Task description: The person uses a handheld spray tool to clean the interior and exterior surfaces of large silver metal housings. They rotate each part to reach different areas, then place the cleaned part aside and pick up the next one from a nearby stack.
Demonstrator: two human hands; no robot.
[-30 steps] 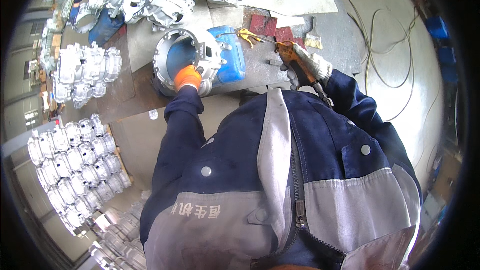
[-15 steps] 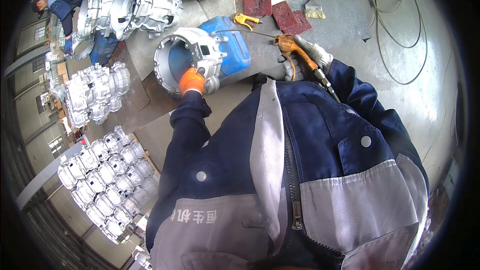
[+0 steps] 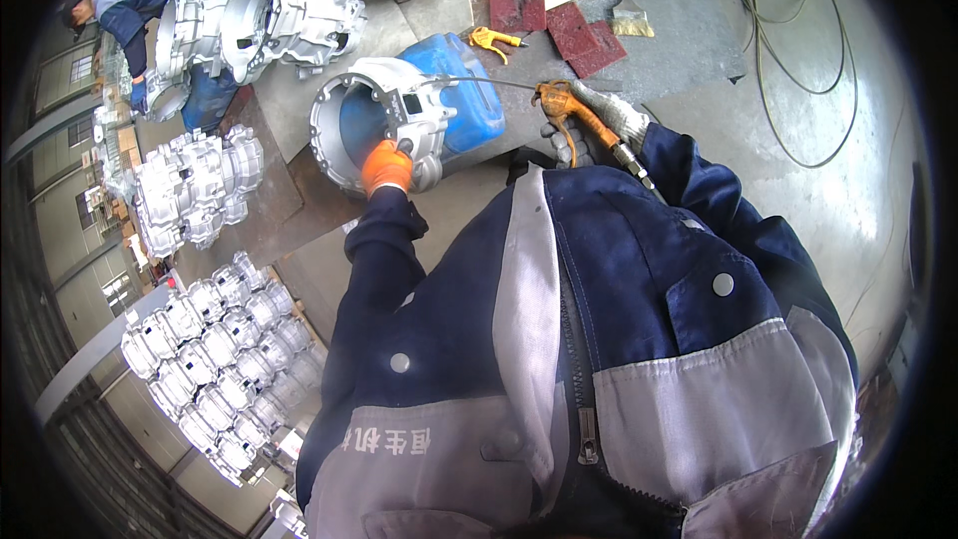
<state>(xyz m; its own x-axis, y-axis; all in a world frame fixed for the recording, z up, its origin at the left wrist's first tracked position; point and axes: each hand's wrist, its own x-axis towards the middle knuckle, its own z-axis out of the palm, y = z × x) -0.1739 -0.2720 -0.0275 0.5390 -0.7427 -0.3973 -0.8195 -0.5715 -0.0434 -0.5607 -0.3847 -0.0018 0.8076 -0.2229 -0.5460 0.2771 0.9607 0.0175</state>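
Left hand (image 3: 386,166) in an orange glove, fingers closed on the near rim of the aluminium gearbox housing (image 3: 384,125). The housing lies on its side on the grey workbench (image 3: 689,30), open mouth facing left, long axis running left-right, back end against a blue plastic canister (image 3: 469,100). Right hand (image 3: 599,120) in a grey knit glove, clamped around the orange air blow gun (image 3: 569,105), right of the housing; its thin metal nozzle (image 3: 479,82) runs left, tip touching the housing top. Beyond the housing: yellow tool (image 3: 494,38), red abrasive pads (image 3: 569,25), paintbrush (image 3: 632,15). Left of the housing: more cast housings (image 3: 289,10) and another worker (image 3: 140,0).
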